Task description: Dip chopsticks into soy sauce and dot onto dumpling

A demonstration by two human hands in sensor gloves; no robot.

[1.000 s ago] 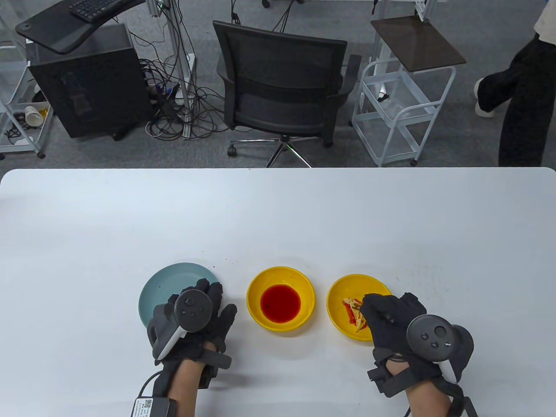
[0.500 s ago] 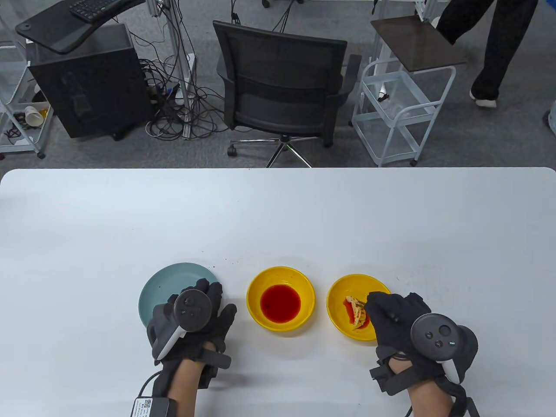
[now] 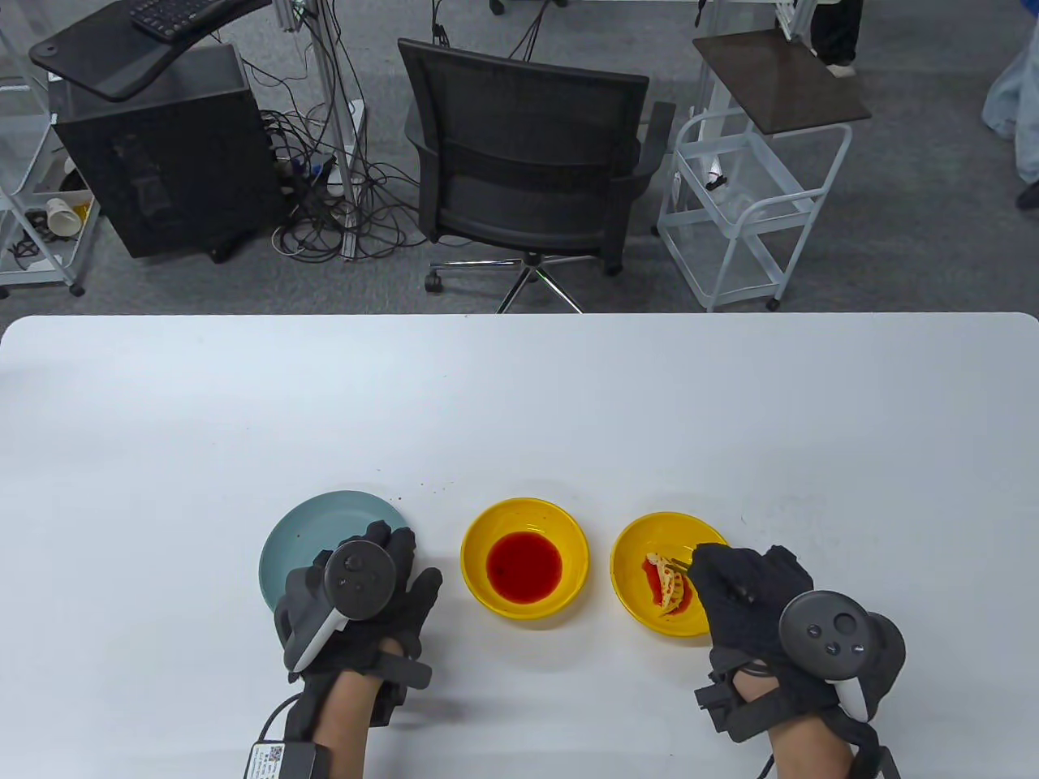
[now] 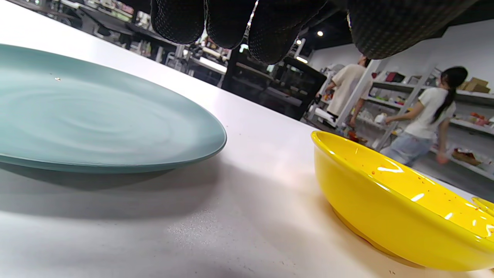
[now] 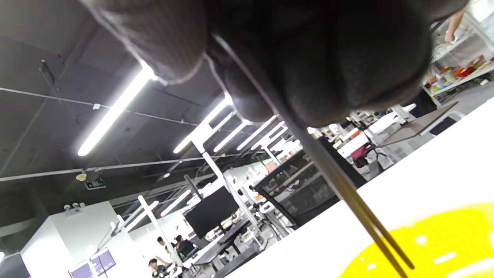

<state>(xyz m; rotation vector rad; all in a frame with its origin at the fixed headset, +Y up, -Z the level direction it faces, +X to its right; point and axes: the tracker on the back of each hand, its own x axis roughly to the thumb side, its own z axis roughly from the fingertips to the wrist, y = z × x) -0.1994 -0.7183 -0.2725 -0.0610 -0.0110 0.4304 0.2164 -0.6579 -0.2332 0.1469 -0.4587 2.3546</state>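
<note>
A yellow bowl (image 3: 475, 560) of red sauce (image 3: 523, 566) sits at the table's front middle; its side shows in the left wrist view (image 4: 370, 216). A second yellow bowl (image 3: 633, 552) to its right holds a sauce-stained dumpling (image 3: 667, 583). My right hand (image 3: 743, 592) grips a pair of chopsticks (image 5: 347, 197), mostly hidden in the table view, with their tips over this bowl by the dumpling. My left hand (image 3: 381, 584) rests empty, palm down, on the near edge of a teal plate (image 3: 308, 535), fingers (image 4: 227, 23) hanging above the table.
The white table (image 3: 519, 406) stretches far back behind the dishes. Beyond its far edge stand an office chair (image 3: 528, 162), a white cart (image 3: 755, 195) and a black computer case (image 3: 162, 154).
My right hand has drawn slightly right and toward me with the chopsticks, uncovering more of the dumpling. The left hand has not moved.
</note>
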